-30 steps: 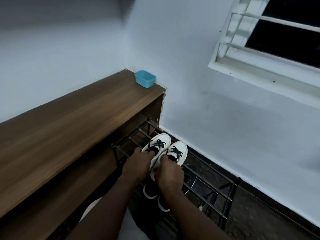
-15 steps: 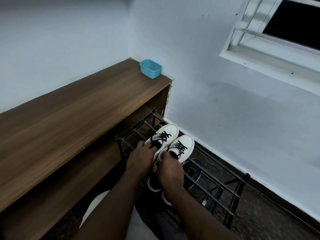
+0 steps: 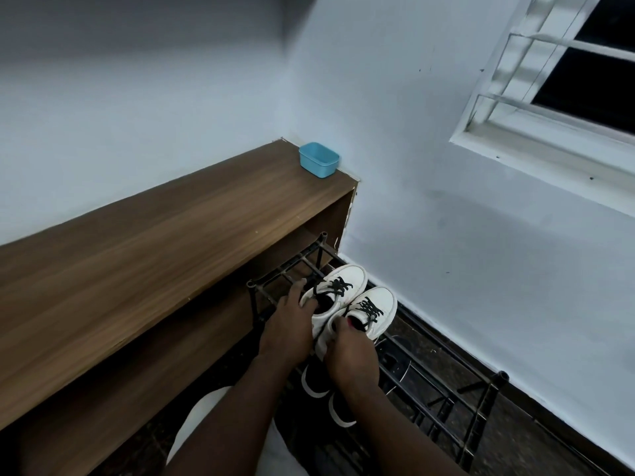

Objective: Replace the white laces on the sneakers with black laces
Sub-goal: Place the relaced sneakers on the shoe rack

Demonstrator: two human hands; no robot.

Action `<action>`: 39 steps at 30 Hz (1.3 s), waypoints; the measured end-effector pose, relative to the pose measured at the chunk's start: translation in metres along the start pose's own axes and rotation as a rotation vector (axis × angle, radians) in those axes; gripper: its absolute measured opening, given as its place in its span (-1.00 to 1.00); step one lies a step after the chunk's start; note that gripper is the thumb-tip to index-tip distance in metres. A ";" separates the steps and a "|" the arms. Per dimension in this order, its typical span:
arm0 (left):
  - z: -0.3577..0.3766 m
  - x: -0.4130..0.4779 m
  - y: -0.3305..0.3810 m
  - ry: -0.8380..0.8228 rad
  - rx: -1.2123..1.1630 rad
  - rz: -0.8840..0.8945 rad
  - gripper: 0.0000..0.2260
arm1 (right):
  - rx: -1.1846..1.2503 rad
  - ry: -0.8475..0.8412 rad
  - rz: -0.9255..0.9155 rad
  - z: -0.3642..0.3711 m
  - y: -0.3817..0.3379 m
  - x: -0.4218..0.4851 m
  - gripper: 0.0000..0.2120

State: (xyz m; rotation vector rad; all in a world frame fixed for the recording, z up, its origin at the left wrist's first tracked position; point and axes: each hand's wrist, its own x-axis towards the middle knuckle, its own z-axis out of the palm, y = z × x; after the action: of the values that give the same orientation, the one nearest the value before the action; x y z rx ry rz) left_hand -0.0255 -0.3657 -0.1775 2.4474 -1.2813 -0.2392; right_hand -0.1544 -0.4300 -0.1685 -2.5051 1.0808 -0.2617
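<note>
Both forearms reach forward and down from the bottom of the view, running side by side, wrists bent downward. The left grip [image 3: 288, 324] is closed on the collar of the left-side sneaker [image 3: 345, 280], with its fingers curled over the near rim. The right grip [image 3: 350, 355] is closed on the heel of the right-side sneaker [image 3: 379, 304], thumb at the collar opening. The two white sneakers sit touching each other, toes pointing away towards the wall, directly ahead of the grips at the top tier of a black metal shoe rack [image 3: 287, 260]. Whether the soles bear on the bars cannot be told. Each sneaker carries black laces [image 3: 369, 309] threaded across the tongue. Below the right grip, a dark pair of shoes with white soles [image 3: 314, 383] lies on a lower tier. A wooden shelf unit [image 3: 154, 242] stands just left of the rack, with a blue tub [image 3: 319, 159] on its far end. A white-framed window [image 3: 536, 142] is set in the right wall.
</note>
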 end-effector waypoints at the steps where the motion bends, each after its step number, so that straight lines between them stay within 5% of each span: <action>1: 0.001 0.002 0.000 -0.015 -0.021 -0.007 -0.62 | -0.004 -0.002 -0.001 0.000 0.000 0.000 -0.80; 7: 0.003 0.009 -0.004 -0.084 -0.119 0.031 -0.46 | -0.007 -0.003 -0.022 0.003 -0.001 0.002 -0.79; 14: -0.003 0.015 0.001 -0.072 0.066 0.115 -0.34 | -0.020 0.003 0.001 0.002 -0.001 0.011 -0.80; 22: 0.002 0.006 0.001 -0.073 0.201 0.119 -0.52 | -0.030 0.009 -0.001 0.003 0.001 0.008 -0.80; 28: 0.007 0.001 0.000 -0.138 0.207 0.105 -0.45 | -0.047 -0.001 0.009 0.004 -0.001 0.007 -0.82; 39: -0.003 0.009 -0.001 0.020 0.097 0.042 -0.82 | -0.025 0.005 -0.017 0.000 0.002 0.008 -0.87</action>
State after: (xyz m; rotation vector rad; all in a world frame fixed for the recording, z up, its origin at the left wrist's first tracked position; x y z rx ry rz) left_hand -0.0185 -0.3722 -0.1752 2.4940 -1.3635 -0.1441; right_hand -0.1497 -0.4371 -0.1695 -2.5377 1.0720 -0.2609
